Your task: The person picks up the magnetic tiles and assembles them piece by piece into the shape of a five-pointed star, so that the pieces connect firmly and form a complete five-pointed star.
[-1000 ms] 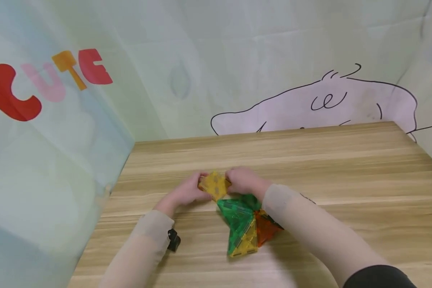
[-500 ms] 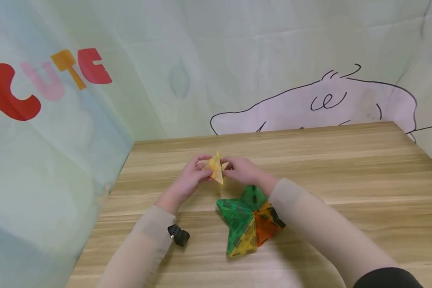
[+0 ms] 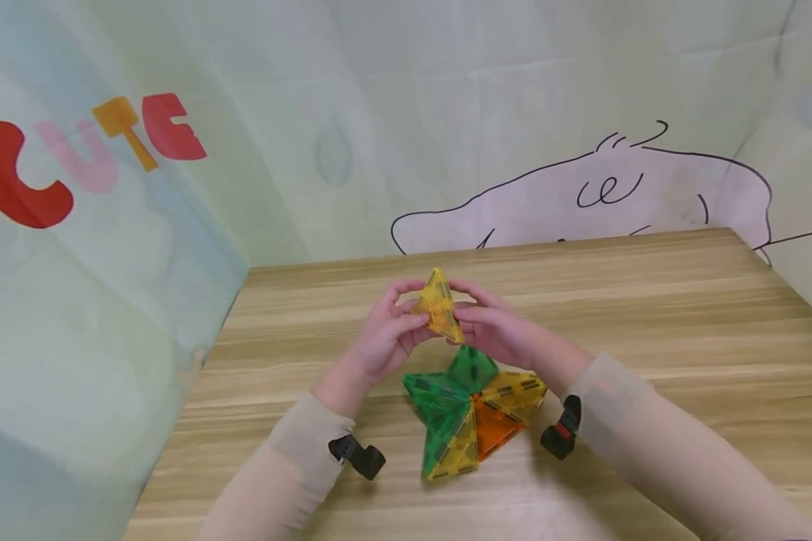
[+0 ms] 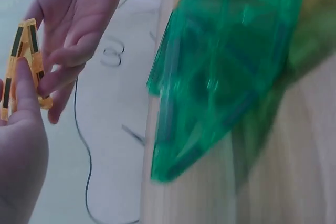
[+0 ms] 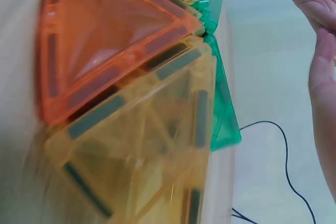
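Two hands hold up a yellow magnetic-tile piece [image 3: 437, 304] above the table, beyond a star-like build. In the head view the left hand [image 3: 386, 338] grips its left side, thumb on the near face. The right hand [image 3: 497, 327] pinches its right edge with thumb and fingers. The left wrist view shows the yellow tiles [image 4: 21, 66] edge-on, forming a narrow peak between the fingers. Just nearer lies the build of translucent magnetic tiles, with green points [image 3: 440, 398], yellow points [image 3: 517, 394] and an orange tile [image 3: 495, 430]. Its underside is hidden.
The wood-grain table [image 3: 298, 323] meets a printed cloth backdrop [image 3: 352, 135] at its back and left. Black wrist cameras [image 3: 360, 456] are strapped over both sleeves, the right one [image 3: 563, 430] hanging close to the build's right side.
Both hands have lifted the yellow piece up and away from the build, turned it, and shifted it right. The build's right yellow point has come into full view.
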The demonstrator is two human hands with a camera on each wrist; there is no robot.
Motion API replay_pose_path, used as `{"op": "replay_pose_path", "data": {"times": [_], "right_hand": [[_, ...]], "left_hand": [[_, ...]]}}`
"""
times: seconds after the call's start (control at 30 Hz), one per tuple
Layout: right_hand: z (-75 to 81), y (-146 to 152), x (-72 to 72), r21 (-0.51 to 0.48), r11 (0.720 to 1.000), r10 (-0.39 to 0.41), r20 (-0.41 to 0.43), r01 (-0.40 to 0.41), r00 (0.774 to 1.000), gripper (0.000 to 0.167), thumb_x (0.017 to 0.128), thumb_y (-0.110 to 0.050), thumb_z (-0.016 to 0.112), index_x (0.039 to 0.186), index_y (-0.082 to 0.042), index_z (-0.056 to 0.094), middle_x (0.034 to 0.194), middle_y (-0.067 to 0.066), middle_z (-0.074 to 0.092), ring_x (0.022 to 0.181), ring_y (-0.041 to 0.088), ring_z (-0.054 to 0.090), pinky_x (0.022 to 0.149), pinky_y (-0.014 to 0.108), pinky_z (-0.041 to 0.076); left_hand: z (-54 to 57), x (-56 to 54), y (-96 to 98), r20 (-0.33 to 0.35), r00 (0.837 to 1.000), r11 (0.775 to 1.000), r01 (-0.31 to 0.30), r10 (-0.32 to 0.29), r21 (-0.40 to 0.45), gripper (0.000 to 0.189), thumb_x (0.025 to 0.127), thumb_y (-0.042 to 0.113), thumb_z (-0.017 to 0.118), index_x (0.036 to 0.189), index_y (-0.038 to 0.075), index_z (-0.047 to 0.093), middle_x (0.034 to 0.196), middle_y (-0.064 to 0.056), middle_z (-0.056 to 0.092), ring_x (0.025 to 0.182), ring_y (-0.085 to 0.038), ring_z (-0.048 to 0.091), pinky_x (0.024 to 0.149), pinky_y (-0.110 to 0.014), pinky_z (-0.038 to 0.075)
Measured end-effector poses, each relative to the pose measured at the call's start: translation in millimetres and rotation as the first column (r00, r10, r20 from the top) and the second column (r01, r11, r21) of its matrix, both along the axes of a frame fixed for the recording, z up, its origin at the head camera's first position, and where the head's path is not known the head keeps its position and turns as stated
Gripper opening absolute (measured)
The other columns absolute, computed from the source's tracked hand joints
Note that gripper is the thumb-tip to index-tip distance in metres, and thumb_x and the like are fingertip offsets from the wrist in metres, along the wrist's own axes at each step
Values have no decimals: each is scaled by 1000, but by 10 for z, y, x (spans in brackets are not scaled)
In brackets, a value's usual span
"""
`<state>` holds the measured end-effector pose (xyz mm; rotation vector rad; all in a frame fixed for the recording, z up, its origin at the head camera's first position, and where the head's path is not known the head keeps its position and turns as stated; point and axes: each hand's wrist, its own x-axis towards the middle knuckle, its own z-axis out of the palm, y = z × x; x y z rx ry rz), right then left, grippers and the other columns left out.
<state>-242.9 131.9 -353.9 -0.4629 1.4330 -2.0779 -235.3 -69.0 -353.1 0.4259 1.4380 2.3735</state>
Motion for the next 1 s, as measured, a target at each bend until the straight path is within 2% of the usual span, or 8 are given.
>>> {"op": "replay_pose_path", "data": {"times": [0.1,0.27,0.4,0.47,0.57,0.7,0.8,1.0], "right_hand": [[-24,86,52,17,999,-37,-31,38,999,55,97,-6,41,147,-8,19,134,20,40,109,24,54,90,34,46],[-51,217,145,154,987,-43,-64,52,997,60,95,-8,50,147,-11,21,138,23,31,114,31,49,91,39,47],[-50,319,247,262,963,-38,-73,56,997,65,91,-10,56,147,-10,22,137,23,32,112,32,50,92,40,46],[-57,372,300,324,944,-31,-94,61,995,66,90,-12,58,147,-9,25,137,23,35,111,31,51,91,40,45],[-90,446,371,416,907,-12,-141,70,990,66,88,-14,60,146,-8,29,138,22,39,110,30,53,90,40,46],[-154,525,458,511,855,27,-219,91,975,64,87,-19,63,144,-10,36,137,21,41,111,29,53,87,39,47],[-200,577,527,539,836,43,-252,103,967,63,86,-21,65,143,-12,38,136,20,43,113,30,52,87,40,48],[-256,641,650,527,839,14,-274,138,962,61,85,-21,68,139,-12,41,136,23,43,110,30,55,85,41,49]], "left_hand": [[-21,54,86,1,1000,1000,18,-18,2,41,90,-15,39,122,10,37,99,-8,61,86,-18,64,79,-30,52],[-73,149,202,19,999,999,28,-27,-28,39,90,-15,40,119,10,37,98,-8,59,84,-18,62,78,-30,52],[-99,211,291,5,999,990,32,-32,-137,35,90,-13,44,114,11,36,98,-8,60,84,-17,62,79,-30,51],[-106,236,322,-29,999,969,24,-32,-244,31,90,-10,48,112,10,37,98,-9,62,83,-16,61,79,-31,51],[-122,267,346,-75,997,918,0,-33,-397,27,89,-6,53,109,7,39,96,-11,62,79,-17,60,77,-34,50],[-148,327,354,-100,993,864,2,-61,-503,28,89,-3,57,112,4,42,94,-12,59,74,-18,59,70,-35,52],[-183,374,365,-107,989,850,27,-98,-527,35,90,-2,57,120,3,40,94,-13,58,74,-18,60,66,-35,53],[-256,456,404,-128,985,833,23,-112,-553,41,89,-2,59,124,6,40,94,-13,59,76,-19,62,66,-36,55]]}}
